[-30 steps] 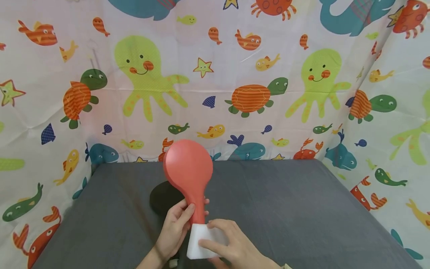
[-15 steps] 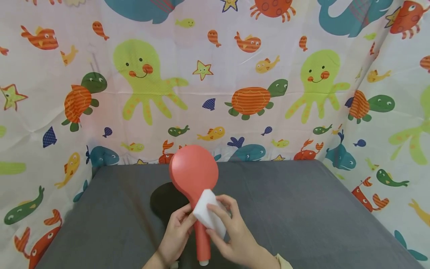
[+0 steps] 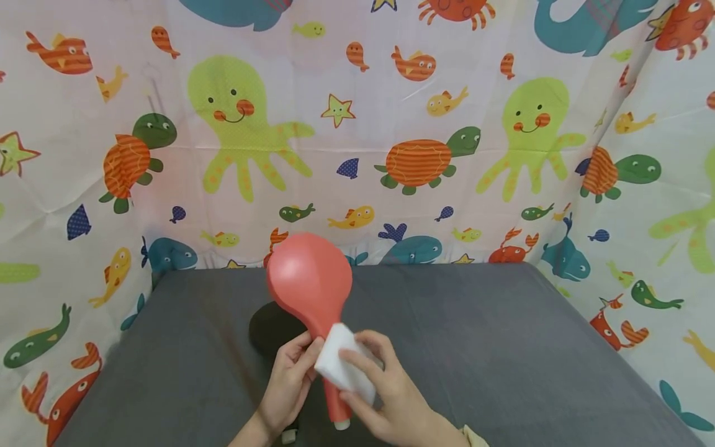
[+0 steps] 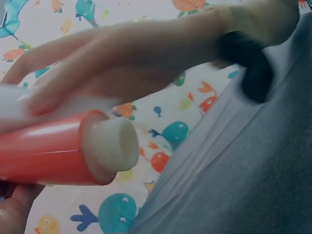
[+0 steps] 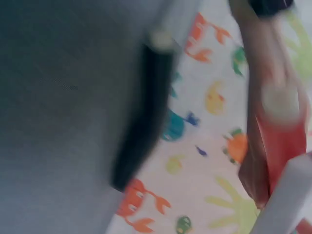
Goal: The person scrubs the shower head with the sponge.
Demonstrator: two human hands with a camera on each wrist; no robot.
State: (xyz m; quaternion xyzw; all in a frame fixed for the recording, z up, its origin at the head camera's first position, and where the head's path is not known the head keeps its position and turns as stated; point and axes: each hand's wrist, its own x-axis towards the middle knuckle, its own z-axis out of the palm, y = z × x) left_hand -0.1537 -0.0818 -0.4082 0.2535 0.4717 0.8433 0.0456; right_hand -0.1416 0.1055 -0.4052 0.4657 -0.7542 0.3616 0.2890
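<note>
1. One red paddle, above the table: should the left hand grasping it slacken, it could drop
2. Right hand pinches white block at its handle; overpressing might tilt it

- The place looks like a small booth: a table with cloth on three sides. I cannot tell whether a home, a lab or an office is around it.
- The back cloth is white, and its creases show that it is soft fabric.
- Its print is childlike and shows sea animals, among them a green octopus, a turtle with an orange shell, and a blue whale.
- The left cloth and the right cloth carry similar figures.
- The table top is plain dark grey and reaches the back cloth.
</note>
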